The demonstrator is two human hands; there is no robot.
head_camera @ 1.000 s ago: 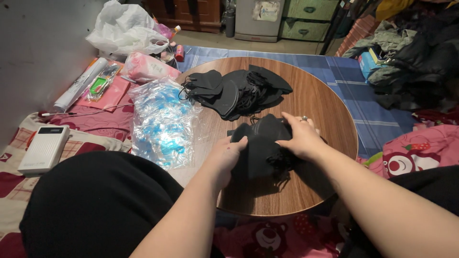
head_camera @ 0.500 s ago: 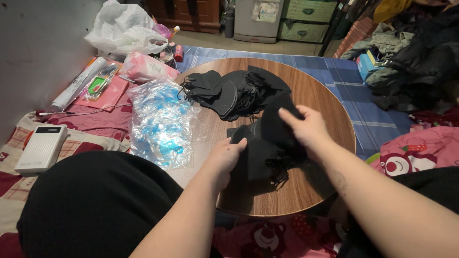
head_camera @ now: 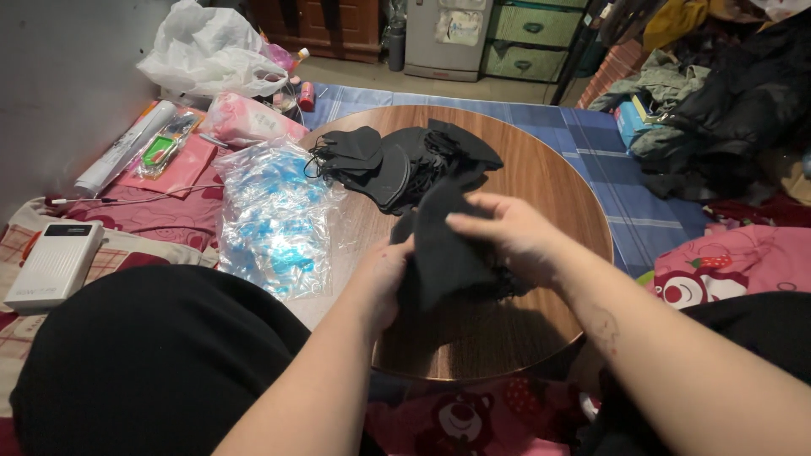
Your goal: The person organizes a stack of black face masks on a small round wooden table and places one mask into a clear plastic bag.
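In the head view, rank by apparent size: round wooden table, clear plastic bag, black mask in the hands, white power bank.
1. round wooden table
2. clear plastic bag
3. black mask, partly covered by hands
4. white power bank, nearer the camera, so unsure against the mask

Clear plastic bag of blue-white packets [head_camera: 274, 221] left of table, pink packet [head_camera: 245, 120] behind (white bag [head_camera: 211, 52] beyond)

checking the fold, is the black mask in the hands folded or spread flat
Folded, and lifted off the round table: the black mask hangs doubled between the left hand and right hand.
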